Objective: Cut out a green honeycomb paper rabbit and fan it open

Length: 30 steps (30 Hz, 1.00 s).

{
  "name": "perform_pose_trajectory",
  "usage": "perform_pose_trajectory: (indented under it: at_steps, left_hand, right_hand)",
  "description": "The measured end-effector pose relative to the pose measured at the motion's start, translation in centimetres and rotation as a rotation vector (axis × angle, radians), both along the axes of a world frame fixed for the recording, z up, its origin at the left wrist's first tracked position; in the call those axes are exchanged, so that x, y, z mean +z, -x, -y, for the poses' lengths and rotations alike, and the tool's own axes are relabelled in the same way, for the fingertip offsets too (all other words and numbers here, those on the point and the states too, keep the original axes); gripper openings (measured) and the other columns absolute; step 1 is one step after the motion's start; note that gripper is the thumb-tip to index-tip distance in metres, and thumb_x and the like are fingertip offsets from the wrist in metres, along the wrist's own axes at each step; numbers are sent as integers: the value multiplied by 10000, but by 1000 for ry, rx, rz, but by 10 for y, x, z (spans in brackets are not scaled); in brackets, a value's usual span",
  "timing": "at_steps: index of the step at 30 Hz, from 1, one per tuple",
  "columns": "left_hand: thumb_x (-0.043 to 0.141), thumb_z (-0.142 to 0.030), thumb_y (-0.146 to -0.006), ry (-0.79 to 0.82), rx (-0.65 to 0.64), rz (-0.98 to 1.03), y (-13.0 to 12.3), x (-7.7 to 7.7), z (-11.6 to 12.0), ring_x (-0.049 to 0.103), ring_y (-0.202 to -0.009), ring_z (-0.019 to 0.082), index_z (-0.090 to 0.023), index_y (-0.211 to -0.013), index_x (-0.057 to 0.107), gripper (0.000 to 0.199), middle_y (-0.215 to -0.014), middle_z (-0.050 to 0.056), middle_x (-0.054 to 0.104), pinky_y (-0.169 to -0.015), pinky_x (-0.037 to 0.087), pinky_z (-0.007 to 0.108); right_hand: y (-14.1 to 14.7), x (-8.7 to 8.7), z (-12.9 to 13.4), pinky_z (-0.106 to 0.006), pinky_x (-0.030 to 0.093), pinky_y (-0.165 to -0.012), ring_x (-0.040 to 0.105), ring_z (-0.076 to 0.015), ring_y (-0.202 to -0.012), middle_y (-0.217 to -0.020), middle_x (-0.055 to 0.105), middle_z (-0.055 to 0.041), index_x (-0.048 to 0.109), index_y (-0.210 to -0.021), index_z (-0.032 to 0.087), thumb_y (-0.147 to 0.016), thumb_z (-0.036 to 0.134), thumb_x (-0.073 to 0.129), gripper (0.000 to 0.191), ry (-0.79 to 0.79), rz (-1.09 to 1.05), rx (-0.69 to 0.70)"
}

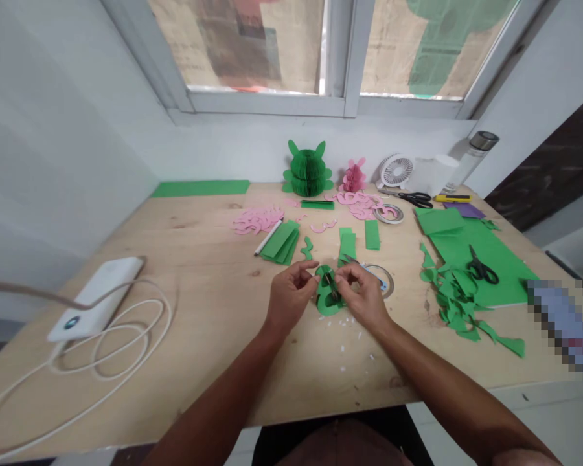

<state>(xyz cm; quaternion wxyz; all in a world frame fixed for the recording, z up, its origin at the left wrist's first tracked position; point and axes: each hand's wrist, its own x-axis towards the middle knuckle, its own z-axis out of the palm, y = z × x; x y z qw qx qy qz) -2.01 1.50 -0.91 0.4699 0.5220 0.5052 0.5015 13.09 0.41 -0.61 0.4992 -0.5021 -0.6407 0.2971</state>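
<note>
Left hand [290, 298] and right hand [362, 296] pinch one layered green paper cutout [324, 305] between nearly closed fingertips; two pairs of scissors [482, 272] lie on the bench [199, 272].

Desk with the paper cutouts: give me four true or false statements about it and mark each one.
1. The left hand and right hand both pinch the green paper shape. True.
2. The white power bank lies to the right of the hands. False: it lies to their left.
3. The black-handled scissors rest on the green sheet. True.
4. The pink paper figure is larger than the green paper figure. False: the pink one is smaller.
</note>
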Motion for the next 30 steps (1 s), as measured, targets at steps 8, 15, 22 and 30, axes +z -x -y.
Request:
perform_pose_trajectory:
  at_steps: [8, 15, 22, 30]
  left_hand:
    - [626, -200, -677, 16, -18, 42, 1, 2, 0, 473, -419, 70, -134, -918, 655, 251, -482, -74, 477, -435, 393, 182]
    - [622, -213, -678, 40, -71, 42, 0, 3, 1, 481, -426, 77, -137, -924, 650, 258, -490, -72, 481, -444, 391, 187]
    - [598, -218, -737, -134, -41, -168, 0, -1, 3, 455, -465, 73, -155, -994, 625, 266, -531, -71, 461, -480, 384, 188]
    - [572, -149, -776, -525, 90, -505, -3, 4, 8, 580, -771, 140, -198, -893, 633, 141, -882, 41, 603, -637, 482, 248]
  right_hand:
    - [1, -4, -7, -314, 458, -716, 596, -172, -817, -931, 637, -39, 608, -666, 210, -734, 273, 625, 94, 241, -389, 111]
    - [3, -2, -6, -274, 466, -677, 604, -143, -778, -984, 660, -27, 629, -641, 200, -675, 309, 702, 136, 422, -579, 143]
    - [4, 4, -5, -211, 404, -502, 516, -88, -543, -668, 621, 21, 630, -632, 183, -604, 313, 741, 173, 585, -742, 99]
    - [5, 7, -4, -225, 429, -528, 539, -104, -551, -702, 656, -2, 622, -623, 169, -554, 317, 771, 221, 608, -796, 63]
